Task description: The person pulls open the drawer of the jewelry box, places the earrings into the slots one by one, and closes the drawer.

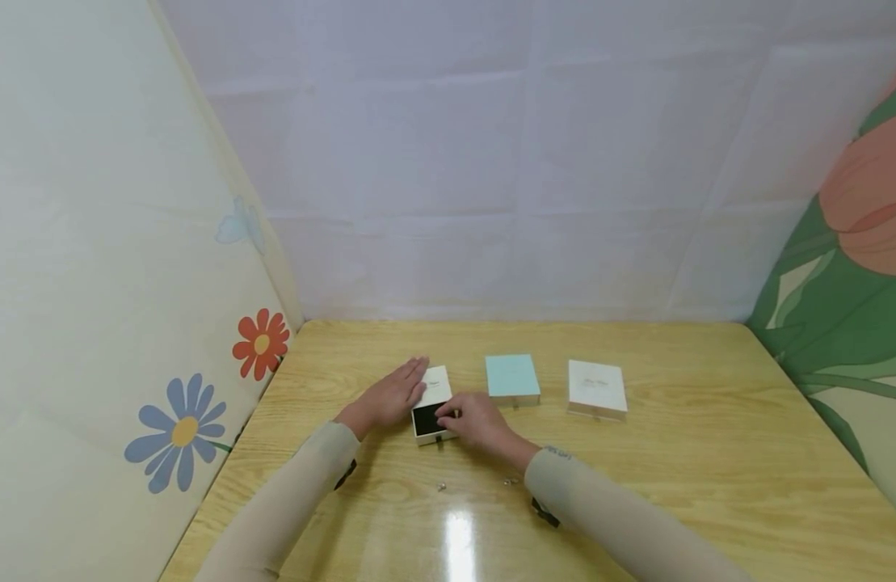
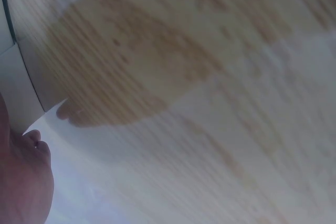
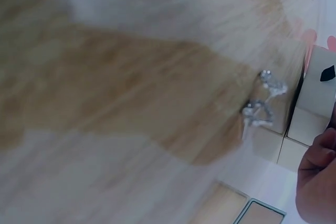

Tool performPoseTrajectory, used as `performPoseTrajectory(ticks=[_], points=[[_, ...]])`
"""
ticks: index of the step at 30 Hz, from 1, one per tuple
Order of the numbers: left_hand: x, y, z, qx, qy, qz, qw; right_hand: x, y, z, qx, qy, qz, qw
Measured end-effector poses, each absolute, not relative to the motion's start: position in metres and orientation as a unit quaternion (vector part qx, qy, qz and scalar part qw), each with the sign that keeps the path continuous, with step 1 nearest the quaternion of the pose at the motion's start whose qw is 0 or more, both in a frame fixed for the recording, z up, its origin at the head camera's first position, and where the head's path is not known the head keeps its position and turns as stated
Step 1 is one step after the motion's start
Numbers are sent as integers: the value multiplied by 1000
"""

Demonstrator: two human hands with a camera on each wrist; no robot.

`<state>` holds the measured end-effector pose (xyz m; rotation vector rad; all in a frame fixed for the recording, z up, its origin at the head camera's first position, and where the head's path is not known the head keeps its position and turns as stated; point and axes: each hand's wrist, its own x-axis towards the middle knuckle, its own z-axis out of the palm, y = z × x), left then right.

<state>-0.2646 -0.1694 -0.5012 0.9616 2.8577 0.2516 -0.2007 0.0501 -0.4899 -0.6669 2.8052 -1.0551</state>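
Note:
A small white box (image 1: 435,383) lies on the table, its drawer (image 1: 427,420) with a black lining pulled out toward me. Against the box's left side my left hand (image 1: 393,396) rests with its fingers stretched forward. My right hand (image 1: 478,422) reaches over the drawer from the right, thumb and fingertips brought together above the black lining. Whether anything sits between those fingertips is hidden. Nearer to me lie a small silvery piece of jewelry (image 1: 442,487) and, farther right, two more silvery pieces (image 1: 511,482), which appear as a jewelry pair (image 3: 258,114) in the right wrist view.
Right of the white box stands a light blue box (image 1: 511,375), and beyond it another white box (image 1: 596,386) with lettering on its lid. A pale cloth wall (image 1: 520,267) closes off the table's back. Flower-printed cloth (image 1: 182,432) borders the left side.

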Motion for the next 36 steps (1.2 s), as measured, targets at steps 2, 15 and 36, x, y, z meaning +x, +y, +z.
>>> performPoseTrajectory(ticks=[2, 15, 36], points=[[-265, -169, -502, 317, 943, 83, 56, -200, 50, -489, -211, 914, -345, 39], [-266, -170, -502, 309, 945, 85, 65, -203, 52, -482, -207, 919, -330, 66], [-264, -169, -500, 306, 946, 85, 65, -209, 50, -481, -229, 919, -312, 74]])
